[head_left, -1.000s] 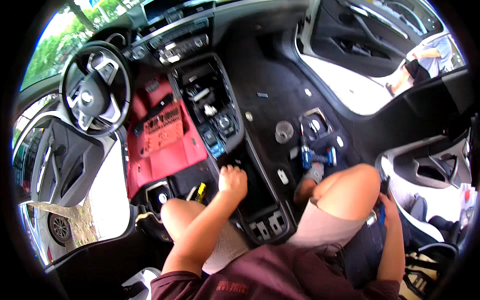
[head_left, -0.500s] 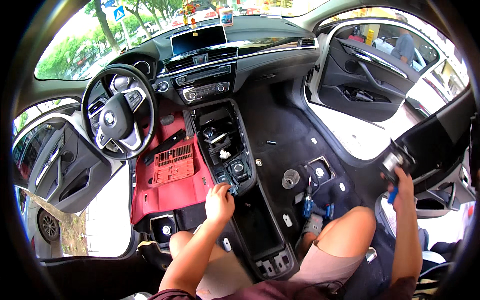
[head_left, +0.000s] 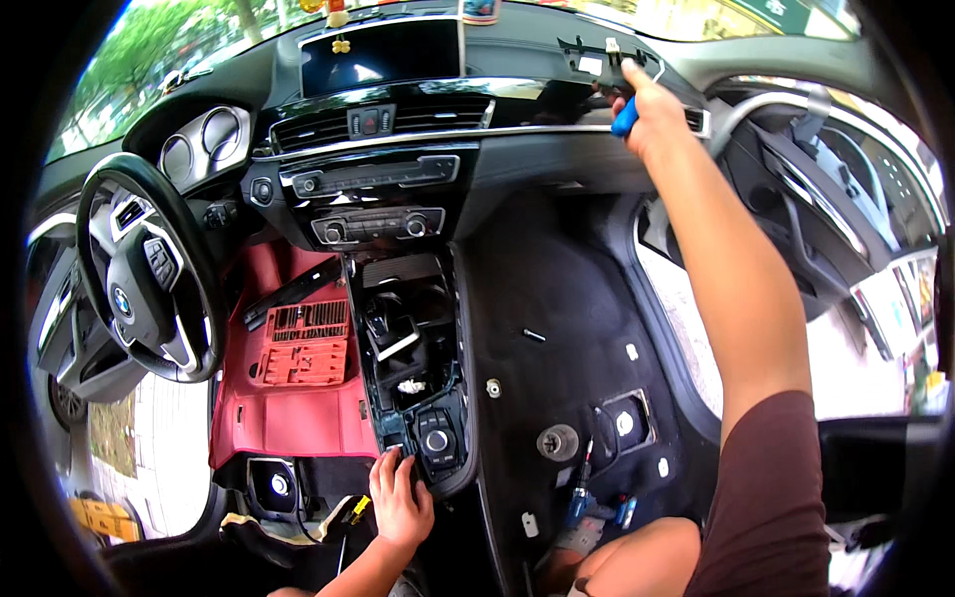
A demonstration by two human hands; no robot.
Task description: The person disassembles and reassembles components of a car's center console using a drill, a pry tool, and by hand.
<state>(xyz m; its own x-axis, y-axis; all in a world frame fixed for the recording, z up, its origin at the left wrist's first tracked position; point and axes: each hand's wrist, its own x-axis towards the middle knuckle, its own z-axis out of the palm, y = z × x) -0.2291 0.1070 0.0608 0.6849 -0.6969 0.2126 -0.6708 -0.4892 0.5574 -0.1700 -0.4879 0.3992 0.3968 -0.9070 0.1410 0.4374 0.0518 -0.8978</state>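
Observation:
My right hand reaches far out to the dashboard's passenger side. Its fingers are closed round a tool with a blue handle; the tool's working end is hidden. At the fingertips a dark plastic part with white pieces on it is against the dash top; I cannot tell if it is still held. My left hand rests at the rear left edge of the opened centre console, fingers extended and apart, beside the round control knob. Nothing shows in it.
An open red tool case lies on the red floor mat beyond the steering wheel. On the passenger floor stand a clear cup and a blue power screwdriver. A small dark cylinder lies further forward.
My right hand has swung from the passenger door side forward to the dashboard, carrying the dark part and blue-handled tool. My left hand stays by the console. The view has shifted forward.

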